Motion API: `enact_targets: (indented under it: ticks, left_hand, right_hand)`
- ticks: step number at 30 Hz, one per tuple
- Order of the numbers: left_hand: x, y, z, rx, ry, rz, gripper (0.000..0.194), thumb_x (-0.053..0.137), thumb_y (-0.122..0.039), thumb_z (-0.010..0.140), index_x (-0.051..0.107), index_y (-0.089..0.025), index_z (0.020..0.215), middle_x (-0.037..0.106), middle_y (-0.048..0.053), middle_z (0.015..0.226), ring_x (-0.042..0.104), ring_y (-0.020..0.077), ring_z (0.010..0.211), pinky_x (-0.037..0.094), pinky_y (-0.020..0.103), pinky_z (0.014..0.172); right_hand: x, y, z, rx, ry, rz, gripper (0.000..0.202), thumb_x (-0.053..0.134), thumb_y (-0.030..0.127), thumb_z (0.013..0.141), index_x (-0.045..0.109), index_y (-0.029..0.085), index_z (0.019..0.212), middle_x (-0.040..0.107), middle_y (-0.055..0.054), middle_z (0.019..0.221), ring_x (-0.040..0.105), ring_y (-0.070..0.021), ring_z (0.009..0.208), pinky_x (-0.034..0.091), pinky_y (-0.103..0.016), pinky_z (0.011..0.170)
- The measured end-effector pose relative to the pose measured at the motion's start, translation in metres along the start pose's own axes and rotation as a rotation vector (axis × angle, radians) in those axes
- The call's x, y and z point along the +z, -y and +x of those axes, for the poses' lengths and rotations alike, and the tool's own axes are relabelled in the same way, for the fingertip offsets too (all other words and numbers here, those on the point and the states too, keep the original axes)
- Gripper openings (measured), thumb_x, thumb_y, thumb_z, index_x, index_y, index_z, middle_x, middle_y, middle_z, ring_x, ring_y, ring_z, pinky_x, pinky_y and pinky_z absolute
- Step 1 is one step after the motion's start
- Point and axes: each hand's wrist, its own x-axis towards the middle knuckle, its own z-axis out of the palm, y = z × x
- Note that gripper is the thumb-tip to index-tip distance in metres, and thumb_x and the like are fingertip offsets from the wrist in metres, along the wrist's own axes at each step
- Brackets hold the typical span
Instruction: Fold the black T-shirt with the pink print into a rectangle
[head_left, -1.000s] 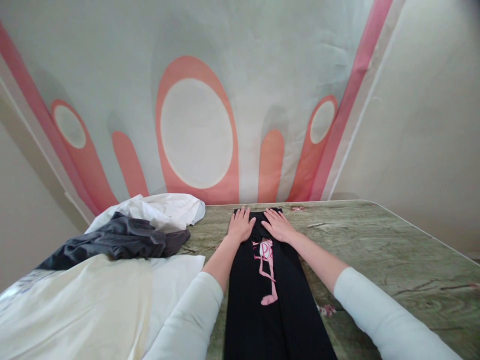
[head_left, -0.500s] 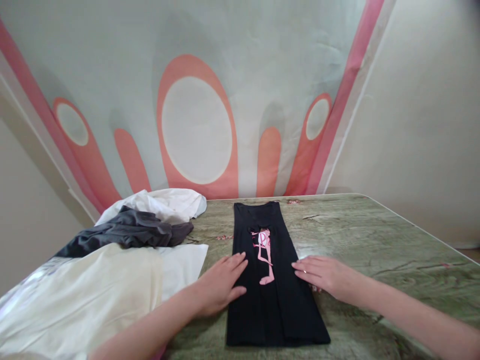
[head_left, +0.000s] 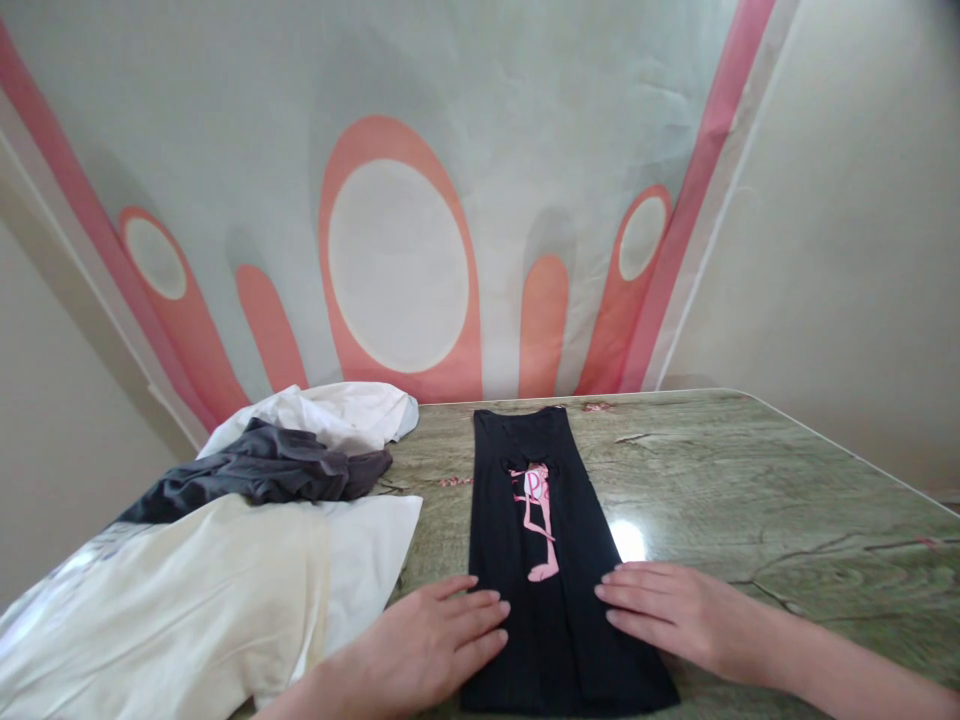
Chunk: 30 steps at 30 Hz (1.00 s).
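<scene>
A black garment (head_left: 499, 520) lies folded into a long narrow strip on the table, its sides turned in toward the middle. Between the folds a pink cartoon-figure print (head_left: 541, 530) shows. My left hand (head_left: 431, 640) rests flat with its fingertips on the garment's left edge near the close end. On the opposite edge, the fingertips of my right hand (head_left: 686, 615) touch the cloth, fingers stretched out. Neither hand grips anything.
Left of the garment lie a cream cloth (head_left: 217, 600), a crumpled dark grey garment (head_left: 270, 465) and a white cloth (head_left: 337, 412) behind it. The wood-patterned table (head_left: 720, 480) reaches back to a printed wall hanging (head_left: 495, 130).
Both hands have slid toward me along the garment's edges, down near its close end. The garment stays folded in the same strip, and the view has shifted slightly.
</scene>
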Motion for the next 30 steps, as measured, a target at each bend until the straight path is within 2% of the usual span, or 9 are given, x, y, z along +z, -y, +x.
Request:
enact_targets:
  ticks: [4, 9, 14, 17, 19, 23, 26, 28, 30]
  left_hand:
    - [0.0, 0.001, 0.004, 0.014, 0.011, -0.042, 0.048, 0.037, -0.01, 0.087, 0.035, -0.028, 0.132, 0.042, 0.004, 0.134, 0.038, 0.0172, 0.124, 0.023, 0.038, 0.107]
    - [0.002, 0.001, 0.013, -0.085, 0.08, -0.135, 0.08, 0.048, -0.002, 0.06, 0.029, -0.023, 0.135, 0.029, 0.006, 0.141, 0.028, 0.0214, 0.129, 0.02, 0.043, 0.108]
    - [-0.004, 0.002, 0.021, -0.166, 0.102, -0.276, 0.09, 0.039, 0.002, 0.049, 0.032, -0.027, 0.134, 0.025, 0.0, 0.143, 0.024, 0.0196, 0.131, 0.02, 0.043, 0.108]
    - [-0.02, 0.002, 0.023, -0.183, 0.102, -0.4, 0.088, 0.037, 0.003, 0.052, 0.032, -0.03, 0.133, 0.03, -0.003, 0.141, 0.029, 0.0173, 0.129, 0.022, 0.04, 0.108]
    - [-0.034, 0.001, 0.026, -0.192, 0.089, -0.499, 0.081, 0.038, 0.003, 0.06, 0.034, -0.031, 0.133, 0.036, -0.004, 0.138, 0.034, 0.0168, 0.126, 0.026, 0.038, 0.106]
    - [-0.061, 0.003, 0.036, -0.207, 0.02, -0.76, 0.045, 0.039, -0.014, 0.084, 0.046, -0.027, 0.126, 0.051, 0.0, 0.127, 0.048, 0.0177, 0.114, 0.035, 0.031, 0.098]
    - [-0.073, 0.022, 0.047, -0.292, -0.088, -0.905, 0.031, 0.041, -0.032, 0.089, 0.059, -0.02, 0.111, 0.061, 0.002, 0.113, 0.054, 0.0196, 0.104, 0.039, 0.031, 0.093]
    - [-0.076, 0.046, 0.058, -0.331, -0.198, -1.016, 0.033, 0.044, -0.037, 0.088, 0.063, -0.015, 0.101, 0.064, 0.004, 0.105, 0.056, 0.0206, 0.099, 0.041, 0.033, 0.091]
    - [-0.077, 0.075, 0.074, -0.371, -0.344, -1.197, 0.035, 0.049, -0.039, 0.085, 0.061, -0.012, 0.105, 0.064, 0.006, 0.104, 0.057, 0.0209, 0.098, 0.041, 0.034, 0.09]
  right_hand:
    - [0.003, 0.002, -0.004, 0.001, -0.02, -0.056, 0.047, 0.042, 0.011, 0.087, 0.039, 0.031, 0.131, 0.052, -0.003, 0.125, 0.046, -0.0163, 0.117, 0.039, -0.035, 0.101]
    - [0.005, -0.001, -0.003, -0.045, 0.05, -0.117, 0.042, 0.041, 0.011, 0.087, 0.044, 0.017, 0.128, 0.048, -0.009, 0.129, 0.042, -0.0183, 0.12, 0.036, -0.036, 0.102]
    - [0.01, -0.017, 0.008, 0.038, -0.044, -0.082, 0.036, 0.038, 0.011, 0.088, 0.051, 0.019, 0.12, 0.055, -0.009, 0.122, 0.047, -0.0184, 0.114, 0.042, -0.035, 0.096]
    - [0.011, -0.024, 0.014, 0.097, -0.121, 0.042, 0.032, 0.037, 0.011, 0.087, 0.057, 0.021, 0.11, 0.058, -0.008, 0.116, 0.051, -0.0179, 0.109, 0.043, -0.036, 0.093]
    - [0.01, -0.025, 0.015, 0.115, -0.155, 0.172, 0.029, 0.036, 0.011, 0.087, 0.057, 0.021, 0.104, 0.059, -0.008, 0.114, 0.05, -0.018, 0.109, 0.04, -0.038, 0.094]
    - [0.005, -0.028, 0.018, 0.269, -0.235, 0.468, 0.023, 0.035, 0.02, 0.089, 0.053, 0.022, 0.103, 0.059, -0.009, 0.111, 0.053, -0.0189, 0.104, 0.044, -0.037, 0.089]
    - [-0.008, -0.038, 0.028, 0.372, -0.333, 0.63, 0.021, 0.044, 0.032, 0.087, 0.056, 0.02, 0.1, 0.062, -0.008, 0.1, 0.059, -0.0196, 0.09, 0.048, -0.033, 0.078]
    - [-0.019, -0.051, 0.041, 0.44, -0.453, 0.654, 0.024, 0.052, 0.036, 0.082, 0.058, 0.019, 0.097, 0.064, -0.006, 0.092, 0.059, -0.0199, 0.085, 0.048, -0.031, 0.075]
    - [-0.029, -0.07, 0.06, 0.497, -0.62, 0.631, 0.026, 0.056, 0.038, 0.079, 0.06, 0.019, 0.095, 0.065, -0.004, 0.087, 0.058, -0.02, 0.084, 0.047, -0.032, 0.078]
